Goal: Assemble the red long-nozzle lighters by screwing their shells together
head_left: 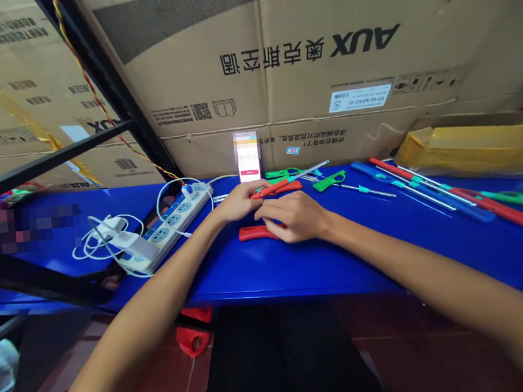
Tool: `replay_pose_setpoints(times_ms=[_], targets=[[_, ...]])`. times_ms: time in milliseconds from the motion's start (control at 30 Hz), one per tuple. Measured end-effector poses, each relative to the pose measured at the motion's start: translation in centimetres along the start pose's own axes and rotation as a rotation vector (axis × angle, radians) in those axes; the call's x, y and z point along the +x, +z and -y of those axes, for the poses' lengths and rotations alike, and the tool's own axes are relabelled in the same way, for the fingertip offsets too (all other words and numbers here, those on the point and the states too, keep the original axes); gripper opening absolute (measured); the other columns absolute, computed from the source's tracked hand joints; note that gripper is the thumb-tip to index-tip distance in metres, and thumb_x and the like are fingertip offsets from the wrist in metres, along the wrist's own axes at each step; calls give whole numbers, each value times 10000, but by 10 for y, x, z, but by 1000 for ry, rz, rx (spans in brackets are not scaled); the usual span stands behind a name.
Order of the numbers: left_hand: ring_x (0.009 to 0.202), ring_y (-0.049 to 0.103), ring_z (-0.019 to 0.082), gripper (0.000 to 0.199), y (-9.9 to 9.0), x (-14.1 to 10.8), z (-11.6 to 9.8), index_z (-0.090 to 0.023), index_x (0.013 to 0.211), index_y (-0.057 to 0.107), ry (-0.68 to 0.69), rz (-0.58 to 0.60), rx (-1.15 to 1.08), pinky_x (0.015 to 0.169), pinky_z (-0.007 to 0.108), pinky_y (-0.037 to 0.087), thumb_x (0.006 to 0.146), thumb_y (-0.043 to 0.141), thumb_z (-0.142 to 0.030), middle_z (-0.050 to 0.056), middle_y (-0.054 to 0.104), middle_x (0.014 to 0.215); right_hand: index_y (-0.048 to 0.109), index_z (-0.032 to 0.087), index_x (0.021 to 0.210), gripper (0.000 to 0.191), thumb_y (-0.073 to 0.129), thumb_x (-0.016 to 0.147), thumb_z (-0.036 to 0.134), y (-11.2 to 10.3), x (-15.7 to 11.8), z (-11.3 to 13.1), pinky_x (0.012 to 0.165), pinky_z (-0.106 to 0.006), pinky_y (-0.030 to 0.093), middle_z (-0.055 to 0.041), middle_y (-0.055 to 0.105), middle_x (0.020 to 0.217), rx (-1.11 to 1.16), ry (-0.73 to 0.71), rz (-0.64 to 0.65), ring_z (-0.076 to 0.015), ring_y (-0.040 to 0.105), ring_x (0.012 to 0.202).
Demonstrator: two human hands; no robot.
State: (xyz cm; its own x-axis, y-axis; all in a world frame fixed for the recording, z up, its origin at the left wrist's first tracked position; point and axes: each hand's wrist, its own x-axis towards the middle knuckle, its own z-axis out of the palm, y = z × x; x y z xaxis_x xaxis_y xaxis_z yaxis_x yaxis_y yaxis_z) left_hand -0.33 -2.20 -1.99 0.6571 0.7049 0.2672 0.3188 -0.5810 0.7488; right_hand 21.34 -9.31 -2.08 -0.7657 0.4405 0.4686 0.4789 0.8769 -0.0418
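My left hand is closed on the end of a red long-necked lighter, whose metal tube points up and to the right. My right hand is beside it, fingers curled and thumb pinched in toward the left hand; whatever is in that pinch is hidden. Partly under the right hand, a red handle piece lies on the blue table. Just beyond the hands are green lighter parts and a green handle piece, with thin metal tubes among them.
To the right lie several red, blue and green long-necked lighters. A taped cardboard box stands behind them. On the left are a power strip with white cables and a black metal frame. A lit phone leans against a large carton.
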Motion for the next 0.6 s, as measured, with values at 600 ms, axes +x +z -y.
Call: replay_pose_setpoints(times_ms=[600], targets=[[648,522,160,554,-16,-6,9,-178,1250,809,-1,-94,323,676,280,381,746,585,-228,-34,646,722,848,248,1093,326,530,1023,241,6,-3,-24,791,-386,519,-61,865,994,108,191,-84,-235,730,808]])
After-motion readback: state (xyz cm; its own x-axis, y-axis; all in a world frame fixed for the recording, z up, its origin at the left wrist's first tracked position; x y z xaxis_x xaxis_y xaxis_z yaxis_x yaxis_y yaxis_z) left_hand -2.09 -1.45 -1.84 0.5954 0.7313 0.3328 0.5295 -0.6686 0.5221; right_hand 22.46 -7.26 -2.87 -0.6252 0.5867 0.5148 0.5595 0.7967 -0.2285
